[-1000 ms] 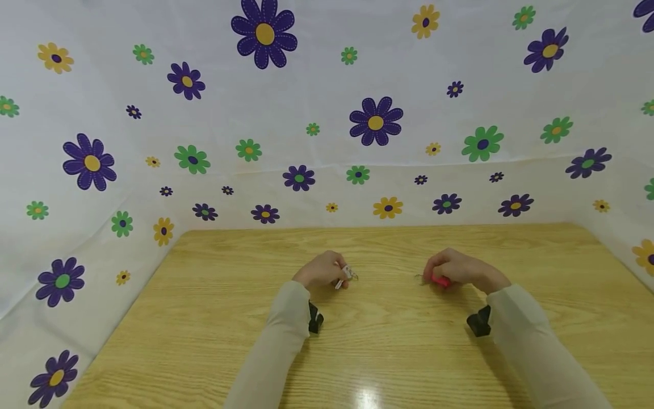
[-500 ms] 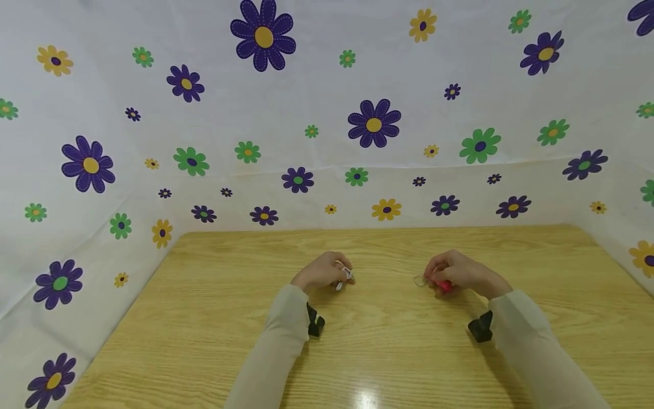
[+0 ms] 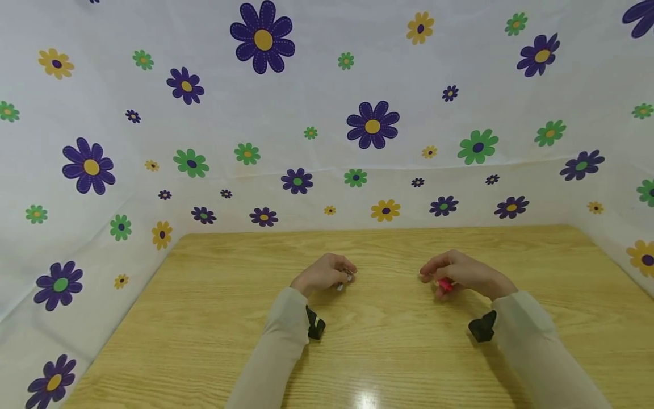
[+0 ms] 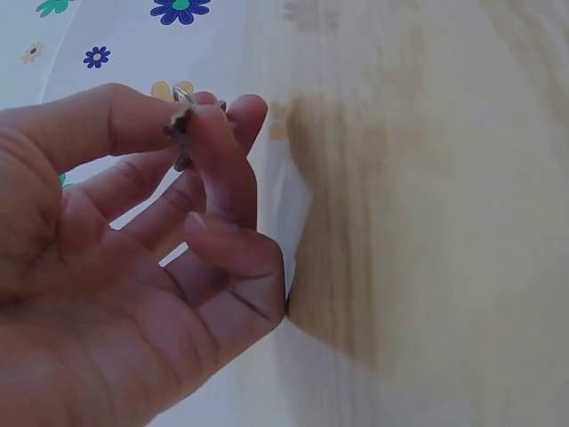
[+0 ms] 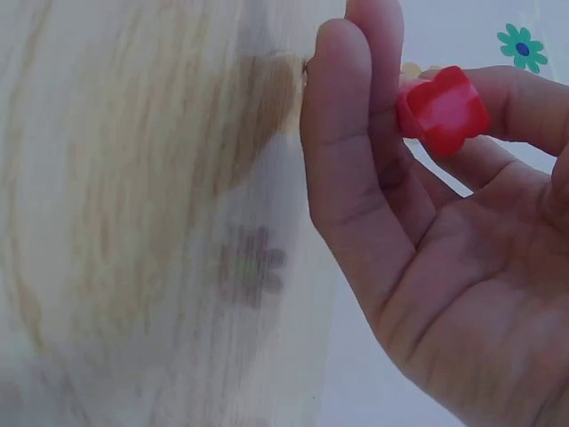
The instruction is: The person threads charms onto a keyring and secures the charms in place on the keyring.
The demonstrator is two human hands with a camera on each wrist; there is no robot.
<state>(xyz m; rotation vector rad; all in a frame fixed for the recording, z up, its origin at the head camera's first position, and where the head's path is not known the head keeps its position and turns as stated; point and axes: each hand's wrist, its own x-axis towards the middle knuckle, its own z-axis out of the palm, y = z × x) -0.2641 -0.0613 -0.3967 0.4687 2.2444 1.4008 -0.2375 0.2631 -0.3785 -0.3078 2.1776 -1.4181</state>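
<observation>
Left hand (image 3: 327,272) fingers (image 4: 222,142) pinching small metal clip (image 4: 182,124); right hand (image 3: 460,275) fingers (image 5: 351,133) curled round red piece (image 5: 442,108), both above desk (image 3: 388,352)

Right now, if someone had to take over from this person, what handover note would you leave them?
Left hand: pinches a small silvery metal piece between thumb and fingertips, just above the wooden table.
Right hand: holds a small red plastic piece with lobed edges between thumb and fingers.
Done: both pieces are picked up, one in each hand.
Left: the hands are apart and the two pieces do not touch; whether they are meant to join cannot be told.
</observation>
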